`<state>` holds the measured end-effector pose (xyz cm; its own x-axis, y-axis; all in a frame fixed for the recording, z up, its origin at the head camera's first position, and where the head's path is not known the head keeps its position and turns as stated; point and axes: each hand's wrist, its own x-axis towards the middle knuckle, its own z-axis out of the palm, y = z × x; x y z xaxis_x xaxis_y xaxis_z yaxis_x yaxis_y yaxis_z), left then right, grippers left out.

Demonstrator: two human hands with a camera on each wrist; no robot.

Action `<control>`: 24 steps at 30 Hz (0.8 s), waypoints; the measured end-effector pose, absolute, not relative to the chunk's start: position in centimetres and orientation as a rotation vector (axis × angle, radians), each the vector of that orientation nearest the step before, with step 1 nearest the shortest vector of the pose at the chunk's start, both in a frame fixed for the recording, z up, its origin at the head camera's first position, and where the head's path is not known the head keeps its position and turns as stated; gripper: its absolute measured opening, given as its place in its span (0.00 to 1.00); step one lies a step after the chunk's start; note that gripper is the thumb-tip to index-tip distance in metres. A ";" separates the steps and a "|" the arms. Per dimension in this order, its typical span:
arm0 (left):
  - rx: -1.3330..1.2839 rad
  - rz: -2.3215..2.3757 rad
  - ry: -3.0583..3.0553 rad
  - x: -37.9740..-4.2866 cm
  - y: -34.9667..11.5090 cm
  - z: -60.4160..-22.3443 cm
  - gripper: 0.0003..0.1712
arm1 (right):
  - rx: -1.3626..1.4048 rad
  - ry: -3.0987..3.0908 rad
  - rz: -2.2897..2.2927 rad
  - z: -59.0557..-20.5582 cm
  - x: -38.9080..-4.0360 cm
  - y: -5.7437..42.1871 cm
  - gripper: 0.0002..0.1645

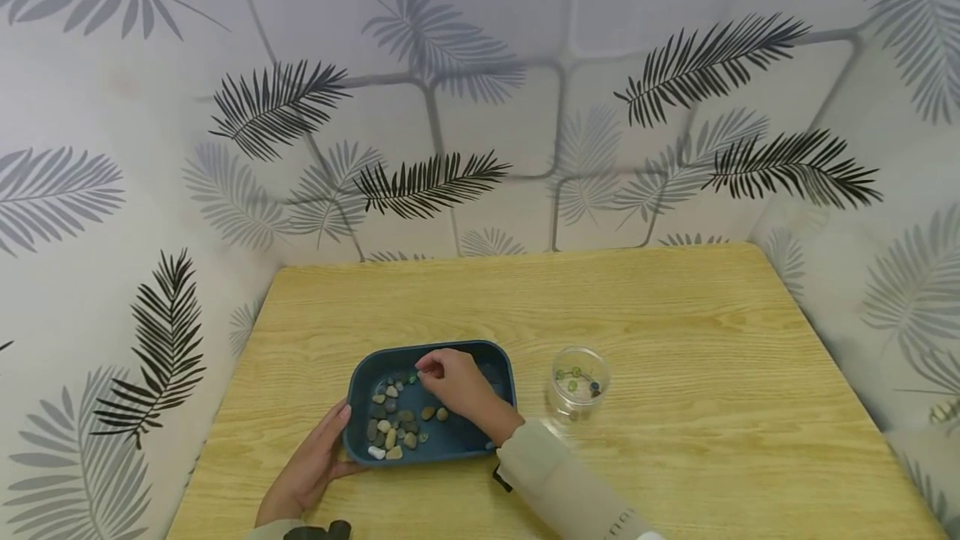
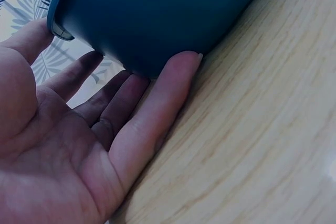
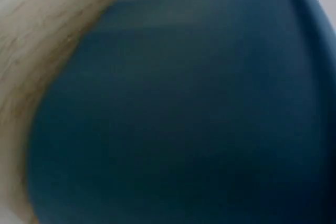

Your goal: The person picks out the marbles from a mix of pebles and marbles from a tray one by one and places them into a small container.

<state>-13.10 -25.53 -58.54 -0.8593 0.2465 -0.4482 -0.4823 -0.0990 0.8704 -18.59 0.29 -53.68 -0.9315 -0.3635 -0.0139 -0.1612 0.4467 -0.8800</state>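
A dark blue rectangular tray [image 1: 457,440] with rounded corners sits on the table, holding many small stones [image 1: 390,432] in grey, tan and white, mostly in its left half. My left hand [image 1: 311,461] rests against the tray's left end; in the left wrist view its thumb and extended fingers touch the outer wall. My right hand [image 1: 457,386] reaches over the tray with bent fingers, fingertips right by a small green marble [image 1: 412,378]. I cannot tell whether anything is pinched there. The right wrist view is filled by the tray's blurred outer wall [image 3: 173,98].
A clear plastic cup [image 1: 579,394] stands right of the tray, with several green marbles [image 1: 573,373] and a blue one [image 1: 595,387] inside. The wood-grain table [image 1: 712,407] meets a leaf-patterned wall covering [image 1: 510,123] at the back and sides.
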 end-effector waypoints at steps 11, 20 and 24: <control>-0.244 2.010 1.705 -13.0 -25.5 -58.6 0.35 | -0.433 2.530 -1.408 -55.5 -19.4 -1.7 0.11; -0.238 1.995 1.694 -13.1 -25.7 -58.5 0.35 | -0.421 2.534 -1.323 -55.7 -19.9 -2.8 0.14; -0.240 1.998 1.691 -13.1 -25.6 -58.5 0.35 | -0.403 2.544 -1.289 -55.9 -20.0 -3.2 0.14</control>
